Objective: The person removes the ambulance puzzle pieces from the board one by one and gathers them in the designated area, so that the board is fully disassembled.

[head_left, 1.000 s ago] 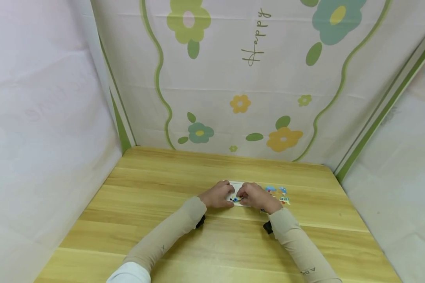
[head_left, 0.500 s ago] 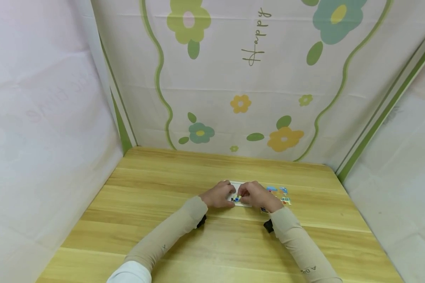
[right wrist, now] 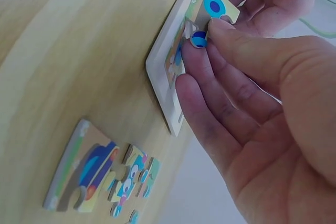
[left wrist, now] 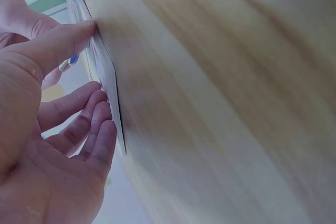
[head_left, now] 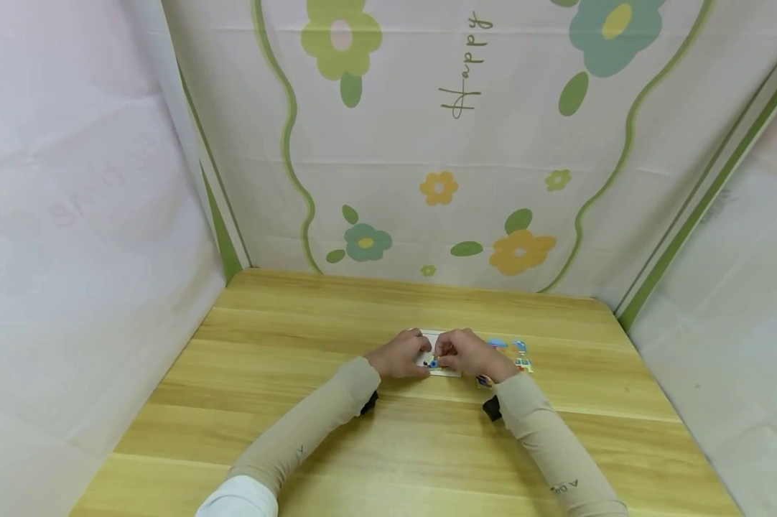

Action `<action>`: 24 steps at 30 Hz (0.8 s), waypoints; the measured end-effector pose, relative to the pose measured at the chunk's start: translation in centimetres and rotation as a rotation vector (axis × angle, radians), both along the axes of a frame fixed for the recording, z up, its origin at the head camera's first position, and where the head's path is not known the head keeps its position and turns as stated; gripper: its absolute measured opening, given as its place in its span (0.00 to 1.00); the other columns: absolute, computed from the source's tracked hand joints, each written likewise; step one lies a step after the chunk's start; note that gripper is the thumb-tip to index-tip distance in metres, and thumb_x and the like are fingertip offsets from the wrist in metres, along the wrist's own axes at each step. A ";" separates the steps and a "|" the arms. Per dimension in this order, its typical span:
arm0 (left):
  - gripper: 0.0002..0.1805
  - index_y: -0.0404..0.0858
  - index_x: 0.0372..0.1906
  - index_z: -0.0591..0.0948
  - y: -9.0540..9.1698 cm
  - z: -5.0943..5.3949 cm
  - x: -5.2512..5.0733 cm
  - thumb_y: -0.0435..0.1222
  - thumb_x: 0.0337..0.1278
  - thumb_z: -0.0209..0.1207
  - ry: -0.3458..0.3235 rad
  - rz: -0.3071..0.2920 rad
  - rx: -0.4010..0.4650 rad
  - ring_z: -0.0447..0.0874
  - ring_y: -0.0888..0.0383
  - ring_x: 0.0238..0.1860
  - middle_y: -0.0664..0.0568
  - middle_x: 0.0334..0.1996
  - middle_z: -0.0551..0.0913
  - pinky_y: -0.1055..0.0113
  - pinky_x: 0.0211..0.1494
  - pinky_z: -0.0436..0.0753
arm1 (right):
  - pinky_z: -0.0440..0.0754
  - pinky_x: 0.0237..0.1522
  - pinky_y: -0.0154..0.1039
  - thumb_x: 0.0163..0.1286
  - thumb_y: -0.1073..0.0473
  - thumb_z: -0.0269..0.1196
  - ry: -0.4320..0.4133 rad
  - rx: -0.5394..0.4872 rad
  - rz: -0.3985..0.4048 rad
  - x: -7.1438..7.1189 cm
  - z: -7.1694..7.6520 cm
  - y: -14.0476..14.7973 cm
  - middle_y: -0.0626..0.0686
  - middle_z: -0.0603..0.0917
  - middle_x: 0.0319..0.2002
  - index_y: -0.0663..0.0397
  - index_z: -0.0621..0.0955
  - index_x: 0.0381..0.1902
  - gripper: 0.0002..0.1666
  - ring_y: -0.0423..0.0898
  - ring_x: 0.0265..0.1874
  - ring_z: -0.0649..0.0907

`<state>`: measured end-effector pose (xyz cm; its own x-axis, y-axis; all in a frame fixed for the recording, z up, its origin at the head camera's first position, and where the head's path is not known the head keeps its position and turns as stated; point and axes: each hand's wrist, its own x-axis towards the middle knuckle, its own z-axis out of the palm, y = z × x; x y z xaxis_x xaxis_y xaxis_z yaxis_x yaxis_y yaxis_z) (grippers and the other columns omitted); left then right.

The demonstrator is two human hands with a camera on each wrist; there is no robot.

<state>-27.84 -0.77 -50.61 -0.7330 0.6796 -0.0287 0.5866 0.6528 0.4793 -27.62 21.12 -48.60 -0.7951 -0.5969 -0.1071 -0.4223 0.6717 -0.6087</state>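
Observation:
A small white puzzle board (head_left: 451,373) lies flat on the table between both hands. My left hand (head_left: 401,355) rests at its left side; in the left wrist view the thumb and bent fingertips touch the board's edge and face. My right hand (head_left: 464,351) is over the board's right part, pinching a jigsaw piece (right wrist: 199,39) with a blue, rounded end between thumb and forefinger. Right beside it, a piece with a blue wheel (right wrist: 214,4) sits at the board's near part. Fingers hide much of the board's picture.
Several loose jigsaw pieces lie right of the board, among them one with a dark blue shape (right wrist: 84,169) and one with eyes (right wrist: 128,179). The wooden table (head_left: 285,337) reaches a flowered cloth (head_left: 388,143) at the back. Cloth walls stand left and right.
The right hand's fingers have shifted slightly over the board with the piece pinched between them. My left hand has stayed at the board's left side.

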 end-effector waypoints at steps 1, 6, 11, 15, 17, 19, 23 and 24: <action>0.26 0.35 0.61 0.83 0.0 0.0 0.0 0.44 0.64 0.73 -0.003 0.001 0.001 0.74 0.58 0.50 0.48 0.55 0.81 0.69 0.54 0.75 | 0.85 0.40 0.36 0.73 0.66 0.69 -0.001 -0.003 0.002 0.0 0.0 0.0 0.48 0.89 0.37 0.50 0.84 0.36 0.06 0.40 0.36 0.86; 0.25 0.36 0.61 0.83 -0.1 0.2 0.0 0.44 0.64 0.73 -0.022 0.007 0.004 0.73 0.58 0.49 0.48 0.55 0.80 0.69 0.54 0.75 | 0.85 0.41 0.37 0.73 0.65 0.69 -0.008 -0.013 0.000 -0.1 0.3 0.1 0.49 0.89 0.36 0.53 0.85 0.37 0.03 0.43 0.36 0.86; 0.26 0.36 0.62 0.83 -0.1 0.3 0.1 0.44 0.65 0.73 -0.014 0.009 -0.009 0.73 0.58 0.49 0.48 0.56 0.80 0.69 0.53 0.75 | 0.85 0.41 0.36 0.75 0.62 0.67 -0.003 -0.027 -0.010 0.1 0.7 0.6 0.48 0.88 0.36 0.51 0.84 0.38 0.03 0.42 0.37 0.86; 0.27 0.35 0.63 0.82 -0.1 0.4 0.3 0.45 0.65 0.73 -0.005 0.010 -0.014 0.74 0.57 0.51 0.48 0.57 0.80 0.68 0.56 0.76 | 0.84 0.40 0.35 0.76 0.62 0.68 0.013 -0.046 -0.022 0.4 1.1 1.9 0.48 0.88 0.36 0.51 0.84 0.38 0.03 0.43 0.36 0.86; 0.28 0.35 0.63 0.82 -0.1 0.3 0.3 0.45 0.64 0.73 -0.008 0.013 -0.010 0.74 0.56 0.52 0.47 0.57 0.80 0.68 0.57 0.77 | 0.83 0.38 0.35 0.76 0.61 0.68 0.014 -0.050 -0.035 0.7 1.4 2.7 0.49 0.88 0.36 0.50 0.84 0.38 0.04 0.45 0.36 0.86; 0.28 0.35 0.63 0.82 -0.1 0.2 0.3 0.45 0.64 0.73 -0.007 0.017 -0.010 0.74 0.57 0.52 0.48 0.58 0.80 0.68 0.58 0.76 | 0.83 0.37 0.35 0.76 0.61 0.67 0.027 -0.058 -0.054 0.8 1.5 3.8 0.50 0.88 0.36 0.50 0.84 0.38 0.04 0.47 0.35 0.86; 0.28 0.35 0.64 0.82 -0.1 0.1 0.2 0.45 0.64 0.73 -0.010 0.022 -0.009 0.72 0.57 0.51 0.48 0.57 0.79 0.69 0.57 0.76 | 0.83 0.36 0.35 0.77 0.61 0.67 0.053 -0.061 -0.093 1.2 2.0 6.3 0.50 0.88 0.36 0.50 0.84 0.39 0.03 0.47 0.35 0.86; 0.29 0.36 0.64 0.82 -0.1 0.1 0.2 0.45 0.64 0.73 -0.009 0.022 -0.011 0.72 0.58 0.51 0.49 0.57 0.79 0.69 0.56 0.75 | 0.83 0.36 0.35 0.77 0.61 0.67 0.063 -0.061 -0.106 1.3 2.1 6.9 0.50 0.88 0.36 0.50 0.84 0.39 0.03 0.47 0.35 0.86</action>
<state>-27.67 -0.88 -50.52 -0.7474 0.6630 -0.0426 0.5678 0.6708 0.4771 -26.28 28.02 -46.50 -0.8580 -0.5131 -0.0211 -0.3897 0.6773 -0.6241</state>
